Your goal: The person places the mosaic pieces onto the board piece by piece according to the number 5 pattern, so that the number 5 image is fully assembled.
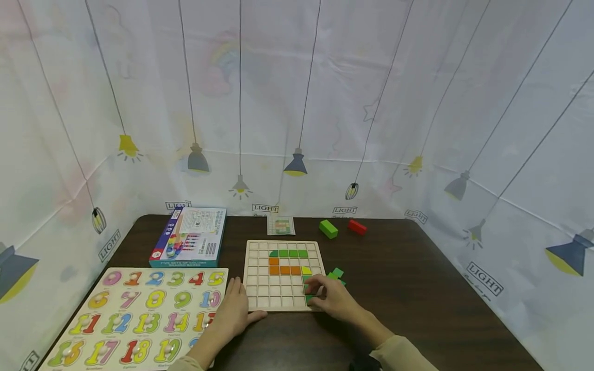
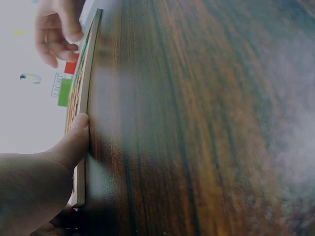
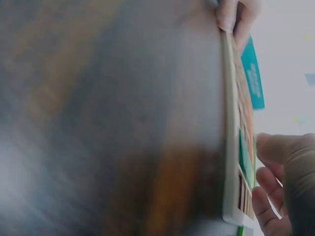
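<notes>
A wooden grid board [image 1: 260, 294] lies on the table with green, orange and yellow tiles in some squares. My left hand [image 1: 233, 309] rests at its lower left corner, thumb along the front edge and the other fingers straight up the left side. Over the lower right part of the board is my right hand [image 1: 336, 300], fingers loosely bent beside a green tile [image 3: 245, 160]. In the left wrist view a gap shows between the right thumb and fingers, with no piece visible in it. The right hand partly covers the green tiles in the right column.
Loose green pieces [image 1: 337, 273] lie right of the board. Farther back are a green block [image 1: 328, 229], a red block [image 1: 357, 226] and a pattern card [image 1: 280, 225]. To the left are a number puzzle board [image 1: 139, 309] and a boxed set [image 1: 190, 237]. A printed curtain surrounds the table.
</notes>
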Tool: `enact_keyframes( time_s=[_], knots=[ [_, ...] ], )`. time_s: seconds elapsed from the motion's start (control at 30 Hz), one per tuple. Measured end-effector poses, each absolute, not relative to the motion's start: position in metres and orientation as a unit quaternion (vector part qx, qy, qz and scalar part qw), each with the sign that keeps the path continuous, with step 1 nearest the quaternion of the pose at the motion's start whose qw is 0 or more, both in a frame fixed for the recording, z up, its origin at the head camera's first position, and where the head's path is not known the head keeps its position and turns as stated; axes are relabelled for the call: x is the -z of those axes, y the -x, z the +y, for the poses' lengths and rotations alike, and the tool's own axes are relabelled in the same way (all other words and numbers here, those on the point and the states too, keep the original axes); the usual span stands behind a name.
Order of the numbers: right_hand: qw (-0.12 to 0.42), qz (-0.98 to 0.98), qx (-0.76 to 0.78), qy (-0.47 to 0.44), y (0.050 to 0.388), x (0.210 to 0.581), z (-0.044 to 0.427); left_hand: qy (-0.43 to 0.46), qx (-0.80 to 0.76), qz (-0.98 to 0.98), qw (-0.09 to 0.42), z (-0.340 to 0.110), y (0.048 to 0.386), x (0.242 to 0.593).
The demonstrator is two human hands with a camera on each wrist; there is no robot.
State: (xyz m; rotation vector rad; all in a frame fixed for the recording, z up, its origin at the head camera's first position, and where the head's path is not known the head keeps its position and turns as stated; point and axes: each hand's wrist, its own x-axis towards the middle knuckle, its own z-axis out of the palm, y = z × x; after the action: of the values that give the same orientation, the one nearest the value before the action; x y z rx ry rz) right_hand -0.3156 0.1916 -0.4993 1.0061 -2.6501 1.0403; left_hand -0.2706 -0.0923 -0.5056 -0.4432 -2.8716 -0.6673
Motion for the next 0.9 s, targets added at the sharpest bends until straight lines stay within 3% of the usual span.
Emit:
enact_keyframes(
  time_s=[0.2,0.57,0.9],
  knots=[
    [0.143,-0.89,-0.349,-0.255,0.334,0.496,0.21,0.149,0.226,-0.96,0.078,-0.092,0.271,0.505],
    [0.195,-0.912,-0.316,-0.173,0.353,0.501,0.248,0.155,0.22,-0.959,0.086,-0.093,0.269,0.503],
    [0.142,-0.928,-0.326,-0.112,0.356,0.507,0.259,0.15,0.22,-0.961,0.078,-0.093,0.268,0.501]
  ],
)
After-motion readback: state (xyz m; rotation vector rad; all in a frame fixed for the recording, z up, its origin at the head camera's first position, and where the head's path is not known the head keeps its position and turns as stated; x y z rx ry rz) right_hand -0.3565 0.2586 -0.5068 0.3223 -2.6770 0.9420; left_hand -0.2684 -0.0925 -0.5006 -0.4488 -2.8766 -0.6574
